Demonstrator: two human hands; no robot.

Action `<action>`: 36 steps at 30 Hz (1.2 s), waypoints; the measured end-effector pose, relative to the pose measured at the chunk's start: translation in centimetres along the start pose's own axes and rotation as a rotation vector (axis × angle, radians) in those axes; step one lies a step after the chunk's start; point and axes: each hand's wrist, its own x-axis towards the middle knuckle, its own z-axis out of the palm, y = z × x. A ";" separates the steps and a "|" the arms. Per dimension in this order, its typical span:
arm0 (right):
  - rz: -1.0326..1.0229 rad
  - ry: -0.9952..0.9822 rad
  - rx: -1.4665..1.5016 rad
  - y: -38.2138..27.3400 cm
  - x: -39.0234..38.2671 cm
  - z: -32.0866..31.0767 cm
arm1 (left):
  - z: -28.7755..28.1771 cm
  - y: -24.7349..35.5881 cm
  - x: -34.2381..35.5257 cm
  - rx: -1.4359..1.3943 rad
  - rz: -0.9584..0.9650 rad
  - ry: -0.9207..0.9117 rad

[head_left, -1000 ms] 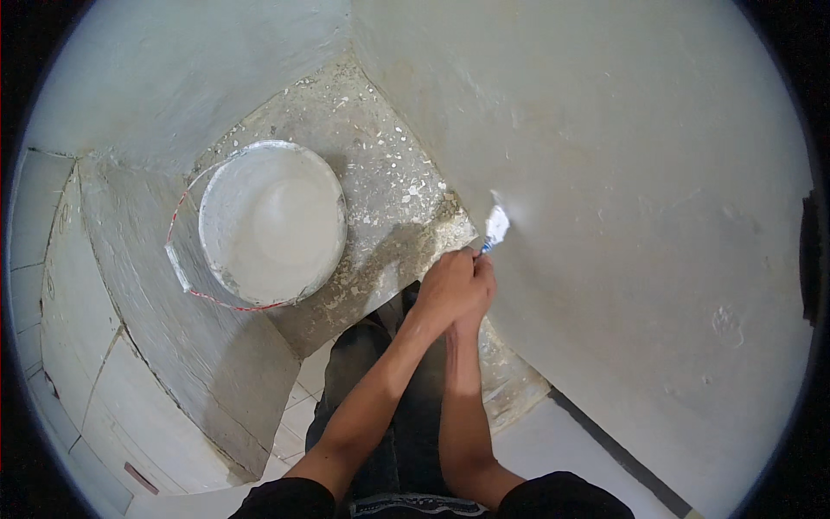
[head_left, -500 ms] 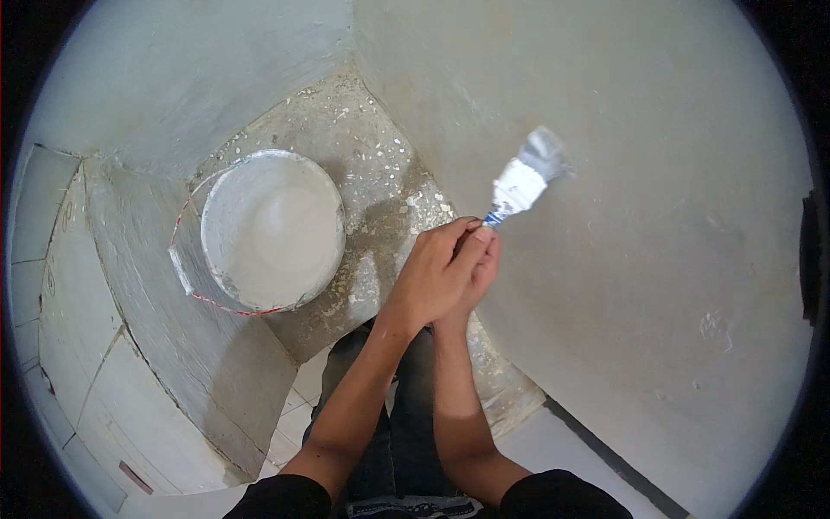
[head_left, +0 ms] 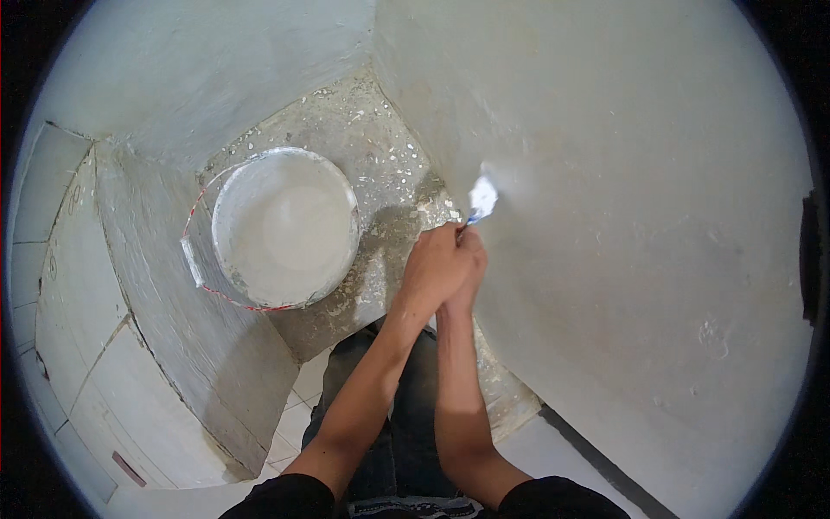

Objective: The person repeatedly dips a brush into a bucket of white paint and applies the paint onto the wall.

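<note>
Both of my hands are closed together around the handle of a paintbrush [head_left: 484,197], whose lower part shows blue and white above the fingers. My left hand [head_left: 430,270] lies over the near side of the grip and partly covers my right hand [head_left: 468,275]. White paint coats the brush head, and its bristles are blurred against the pale grey wall [head_left: 622,259] on the right; whether they touch it I cannot tell. Left of my hands stands a round bucket [head_left: 350,238] of whitish paint [head_left: 285,238], its wire handle [head_left: 192,262] hanging to the left.
The bucket rests on a speckled, paint-spattered ledge [head_left: 333,130] in the corner between walls. A grey slab side [head_left: 186,303] drops off to its left. Pale floor tiles [head_left: 298,415] show beside my legs. A dark object [head_left: 809,259] sits at the far right rim.
The paintbrush has swung left and turned, so its head now looks narrower. Both hands have shifted slightly left with it. The bucket appears a little further right in the view.
</note>
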 end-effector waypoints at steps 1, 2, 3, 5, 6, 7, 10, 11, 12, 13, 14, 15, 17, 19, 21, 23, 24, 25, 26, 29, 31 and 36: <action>0.009 -0.003 0.006 -0.8 -0.2 -1.3 | -1.0 1.4 -0.9 -0.096 0.134 0.045; 0.011 -0.003 0.007 -1.5 -0.1 -2.0 | -1.9 2.9 -1.8 -0.100 0.138 0.043; 0.022 -0.013 0.019 -2.3 -0.8 -3.1 | -3.1 4.0 -2.6 -0.140 0.200 0.021; 0.032 -0.031 0.038 -3.0 -2.5 -4.0 | -4.9 5.6 -3.8 -0.181 0.270 0.007; 0.040 -0.035 0.044 -3.4 -2.8 -4.1 | -5.6 6.1 -4.4 -0.212 0.315 -0.013; 0.049 -0.039 0.050 -3.6 -3.4 -4.1 | -6.1 6.2 -4.6 -0.242 0.358 -0.033; 0.076 -0.057 0.061 -2.3 -2.3 0.2 | -6.9 5.1 -3.6 -0.350 0.286 0.028; 0.078 -0.055 0.057 -1.9 -0.5 2.3 | -6.6 4.5 -2.7 -0.344 0.189 0.023; 0.088 -0.059 0.059 -1.3 0.5 4.2 | -5.8 2.9 -1.1 -0.286 0.145 0.091; 0.104 -0.071 0.065 -0.9 1.2 6.3 | -5.0 0.9 0.5 -0.224 0.098 0.167; 0.112 -0.079 0.067 -0.7 2.3 8.2 | -4.6 -0.4 2.2 -0.132 0.006 0.146; 0.125 -0.086 0.071 -0.4 3.4 9.6 | -4.2 -1.9 3.7 -0.036 -0.090 0.124; 0.151 -0.101 0.068 0.5 3.1 11.1 | -2.9 -4.2 5.6 0.045 -0.142 0.120; 0.164 -0.101 0.057 0.2 5.0 9.3 | -1.7 -4.4 6.7 0.123 -0.184 0.097; 0.202 -0.104 0.058 0.2 5.4 9.1 | -1.3 -4.7 7.1 0.063 -0.210 0.126; 0.229 -0.110 0.059 0.3 5.9 9.7 | -1.1 -5.2 8.1 0.029 -0.194 0.111; 0.240 -0.115 0.060 0.5 6.3 9.9 | -1.3 -5.0 8.5 -0.003 -0.169 0.095; 0.252 -0.120 0.062 0.7 7.0 10.3 | -1.1 -4.8 8.6 -0.006 -0.174 0.100; 0.265 -0.126 0.066 0.0 7.2 9.0 | -0.8 -4.4 8.7 -0.038 -0.064 0.128; 0.306 -0.107 0.060 -0.9 7.5 4.0 | -2.0 -1.0 5.6 -0.133 0.064 0.072; 0.341 -0.112 0.073 -0.9 4.7 2.5 | -2.5 -1.3 3.4 -0.179 0.081 0.022; 0.392 -0.137 0.090 -0.1 2.6 4.0 | -0.5 -4.4 3.8 -0.200 -0.108 0.226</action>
